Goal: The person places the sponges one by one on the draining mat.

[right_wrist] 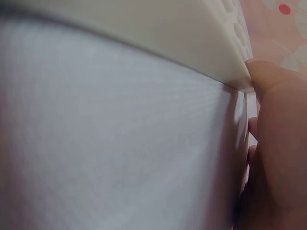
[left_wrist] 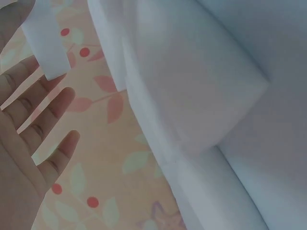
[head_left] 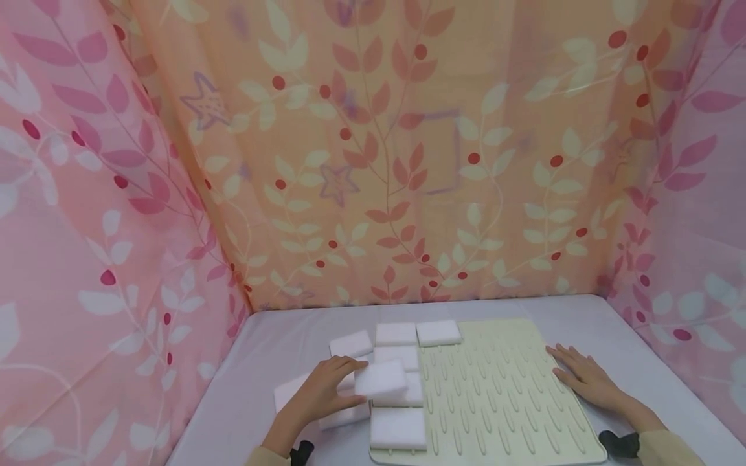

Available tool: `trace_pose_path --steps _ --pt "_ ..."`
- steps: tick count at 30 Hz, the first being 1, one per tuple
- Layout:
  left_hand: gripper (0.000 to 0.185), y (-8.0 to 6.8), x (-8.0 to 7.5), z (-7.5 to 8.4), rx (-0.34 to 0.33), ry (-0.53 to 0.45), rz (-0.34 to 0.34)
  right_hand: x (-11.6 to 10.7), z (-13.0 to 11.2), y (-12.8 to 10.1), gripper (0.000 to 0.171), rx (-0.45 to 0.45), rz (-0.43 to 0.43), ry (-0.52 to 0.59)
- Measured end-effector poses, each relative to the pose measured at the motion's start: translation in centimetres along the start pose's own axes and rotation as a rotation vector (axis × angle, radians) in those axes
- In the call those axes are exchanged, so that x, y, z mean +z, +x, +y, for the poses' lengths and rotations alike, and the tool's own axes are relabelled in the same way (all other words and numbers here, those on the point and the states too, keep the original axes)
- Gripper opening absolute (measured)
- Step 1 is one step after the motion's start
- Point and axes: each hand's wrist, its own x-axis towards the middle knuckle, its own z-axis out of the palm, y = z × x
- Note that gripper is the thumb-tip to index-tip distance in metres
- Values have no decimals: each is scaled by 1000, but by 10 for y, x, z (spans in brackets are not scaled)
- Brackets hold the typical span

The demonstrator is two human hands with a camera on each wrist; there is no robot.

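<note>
A white sponge (head_left: pixel 381 378) sits raised over the left edge of the ridged mat (head_left: pixel 501 395), above other sponges (head_left: pixel 396 334) laid in rows. The left hand (head_left: pixel 326 391) holds it from the left, thumb below and fingers curled over its near corner. The right hand (head_left: pixel 585 375) lies flat, fingers straight, on the mat's right edge and the table (head_left: pixel 641 336)

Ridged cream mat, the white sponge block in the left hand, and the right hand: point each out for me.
Ridged cream mat (head_left: pixel 501 395): head view, on its bare ridged middle.
White sponge block (head_left: pixel 381 379): head view, on its top face.
Left hand (head_left: pixel 317 396): head view, on its back.
Right hand (head_left: pixel 583 373): head view, on its back.
</note>
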Motion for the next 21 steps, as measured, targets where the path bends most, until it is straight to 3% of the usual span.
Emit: trace_pose_path --steps 7,21 --pt "60 18 7 3 3 -4 -4 1 0 -1 54 -21 20 -14" --pt "60 58 26 20 87 3 -63 -1 -2 0 56 2 -3 -13"
